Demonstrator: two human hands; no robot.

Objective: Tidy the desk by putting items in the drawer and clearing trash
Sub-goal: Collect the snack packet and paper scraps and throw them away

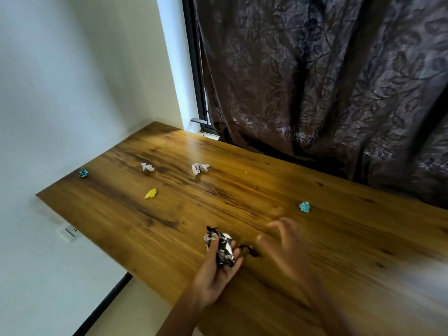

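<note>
**Wood desk mostly bare, trash pickup under way**

Wooden desk (315,251) is carrying only scattered scraps now; no drawer items are showing on it, and the drawer itself is not in view, so that half of the task is looking done or at least can't be checked. Trash is the part left, judging from the layout.

Left hand (215,270) is holding a crumpled foil wrapper (221,248), silver and black, thumb pressing over the top and fingers curling under it, near the front edge of the desk. A small dark scrap (251,251) is lying on the wood just beside that hand, between the two hands. Right hand (283,246) is hovering over the desk just right of the dark scrap, fingers spread and loosely bent, gripping nothing; it is motion-blurred, so finer detail is not readable.

Still waiting on the desk:
- blue paper ball (304,206), nearest the right hand, toward the back edge
- yellow scrap (150,193), mid-desk toward the left edge
- two white paper balls, one (147,166) left and one (199,168) right of it, further back
- teal scrap (83,172) sitting right at the left edge by the wall

All five are lying well apart from both hands. No bin is showing.
</note>
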